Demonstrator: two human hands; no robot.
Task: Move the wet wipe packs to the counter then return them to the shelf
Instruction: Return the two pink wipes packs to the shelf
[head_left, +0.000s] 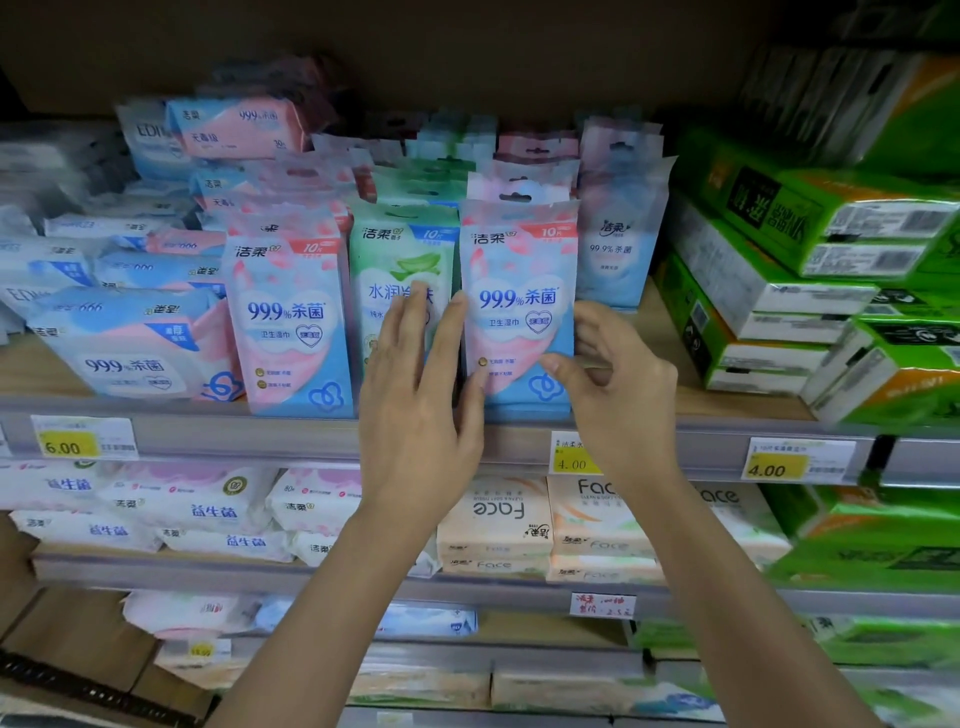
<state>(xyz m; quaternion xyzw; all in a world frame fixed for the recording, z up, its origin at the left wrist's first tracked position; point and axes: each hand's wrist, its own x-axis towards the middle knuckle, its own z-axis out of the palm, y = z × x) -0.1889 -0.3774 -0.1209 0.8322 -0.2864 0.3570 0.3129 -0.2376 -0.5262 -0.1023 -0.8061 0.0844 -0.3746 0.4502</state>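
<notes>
Upright wet wipe packs stand in rows on the wooden shelf (670, 358). At the front stand a pink-and-blue pack (519, 291), a green aloe pack (400, 249) to its left, and another pink-and-blue pack (288, 312) further left. My left hand (415, 410) lies flat with fingers spread against the left edge of the right pink-and-blue pack and over the green pack's lower part. My right hand (613, 379) pinches that same pack's lower right corner between thumb and fingers. The pack stands on the shelf's front edge.
Flat larger wipe packs (135, 348) are stacked at the left. Green tissue bundles (810, 260) fill the right side. Yellow price tags (774, 465) line the shelf rail. Lower shelves hold peach tissue packs (493, 519) and white packs (208, 504).
</notes>
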